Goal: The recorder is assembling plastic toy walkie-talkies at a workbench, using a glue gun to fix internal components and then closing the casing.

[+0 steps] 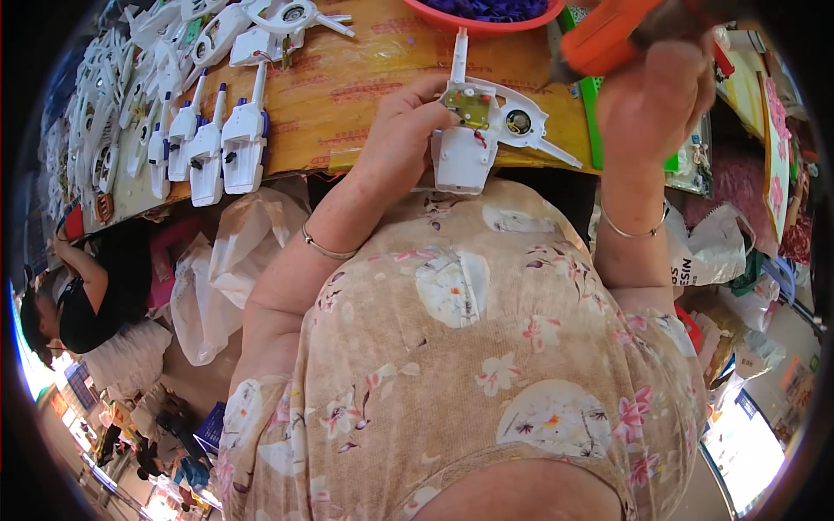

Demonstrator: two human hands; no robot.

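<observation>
The left hand [401,130] is gripping a white plastic housing [476,130], its fingers closing around the left edge, holding it just above the near edge of the wooden surface [365,95]. The right hand [656,100] is wrapping its fingers tightly around an orange power screwdriver [608,36], up and to the right of the housing. Finished white housings [213,143] are lying in a row well left of it, and a red basin [486,13] is sitting just beyond it.
</observation>
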